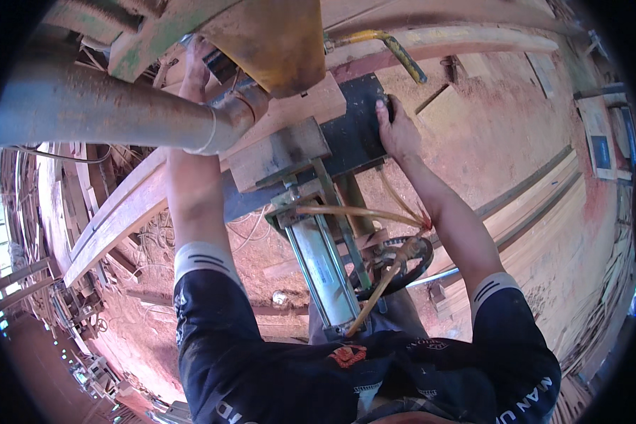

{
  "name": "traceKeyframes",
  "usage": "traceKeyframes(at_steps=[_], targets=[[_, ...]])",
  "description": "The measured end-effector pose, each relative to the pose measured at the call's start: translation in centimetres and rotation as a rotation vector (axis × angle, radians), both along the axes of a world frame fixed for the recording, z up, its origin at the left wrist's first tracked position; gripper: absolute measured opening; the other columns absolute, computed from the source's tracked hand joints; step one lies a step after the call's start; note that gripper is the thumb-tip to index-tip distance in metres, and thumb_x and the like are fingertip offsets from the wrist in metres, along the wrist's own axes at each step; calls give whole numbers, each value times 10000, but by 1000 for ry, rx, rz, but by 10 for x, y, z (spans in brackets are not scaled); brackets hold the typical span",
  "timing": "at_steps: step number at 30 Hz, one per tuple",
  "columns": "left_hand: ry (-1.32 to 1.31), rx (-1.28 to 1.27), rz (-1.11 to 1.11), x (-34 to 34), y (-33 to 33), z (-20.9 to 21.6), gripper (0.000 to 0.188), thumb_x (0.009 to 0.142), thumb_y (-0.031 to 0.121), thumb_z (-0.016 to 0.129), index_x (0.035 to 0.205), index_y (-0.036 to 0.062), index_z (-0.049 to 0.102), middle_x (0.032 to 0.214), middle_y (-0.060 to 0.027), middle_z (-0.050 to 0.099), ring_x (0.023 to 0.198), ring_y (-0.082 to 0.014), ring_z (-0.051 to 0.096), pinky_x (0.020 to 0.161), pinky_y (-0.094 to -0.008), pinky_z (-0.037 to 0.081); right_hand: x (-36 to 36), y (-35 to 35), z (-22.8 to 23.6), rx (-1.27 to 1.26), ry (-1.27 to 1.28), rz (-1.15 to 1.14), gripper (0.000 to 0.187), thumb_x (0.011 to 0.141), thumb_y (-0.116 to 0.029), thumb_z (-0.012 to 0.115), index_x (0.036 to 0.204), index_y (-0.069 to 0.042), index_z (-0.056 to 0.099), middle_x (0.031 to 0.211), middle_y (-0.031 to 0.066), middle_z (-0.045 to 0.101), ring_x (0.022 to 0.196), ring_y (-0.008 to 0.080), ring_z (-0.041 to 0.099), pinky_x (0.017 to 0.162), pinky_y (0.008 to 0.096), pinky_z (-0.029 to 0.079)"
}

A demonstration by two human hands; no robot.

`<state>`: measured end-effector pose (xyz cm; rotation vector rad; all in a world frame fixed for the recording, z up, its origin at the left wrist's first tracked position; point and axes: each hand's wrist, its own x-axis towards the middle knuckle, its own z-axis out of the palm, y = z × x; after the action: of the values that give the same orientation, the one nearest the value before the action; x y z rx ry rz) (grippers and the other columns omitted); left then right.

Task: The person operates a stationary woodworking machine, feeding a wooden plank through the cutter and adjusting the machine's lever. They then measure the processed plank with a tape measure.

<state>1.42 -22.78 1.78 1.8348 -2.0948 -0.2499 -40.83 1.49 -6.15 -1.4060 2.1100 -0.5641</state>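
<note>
My left hand [196, 67] reaches forward past a grey pipe, beside the machine's yellow housing. Its fingers are mostly hidden there, and what they touch cannot be made out. My right hand [401, 131] rests at the right edge of a dark metal machine table [364, 116], its thumb and fingers apart. A long wooden board [131, 201] runs under my left forearm towards the yellow housing [272, 46]. Near the table's middle, a flat brownish block [279, 155] lies against wood. Below it slants a silver pneumatic cylinder [321, 265].
The thick grey pipe [113, 106] crosses from the left over my left arm. A yellow handle [396, 53] sticks out at the far right of the machine. Hoses [360, 210] and a dark handwheel [410, 265] sit near my body. Long planks [530, 201] lie on the dusty floor at right.
</note>
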Motion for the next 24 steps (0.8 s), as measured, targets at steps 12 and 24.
traceKeyframes(at_steps=[12,24], targets=[[-115,-149,-567,-76,143,-40,539,1063,267,499,1532,35,367,1552,-111,401,1425,-264,385,1183,-432,305,-38,-67,223,-148,-516,66,399,1072,-364,494,1201,-16,642,959,114,662,838,233,679,718,352,540],[-27,-191,-436,-66,162,-41,518,995,357,572,1417,66,502,1420,-140,526,1342,-316,478,1132,-476,347,13,-109,198,-324,550,724,293,1041,-211,469,1212,-48,643,831,253,705,775,395,726,640,501,579]])
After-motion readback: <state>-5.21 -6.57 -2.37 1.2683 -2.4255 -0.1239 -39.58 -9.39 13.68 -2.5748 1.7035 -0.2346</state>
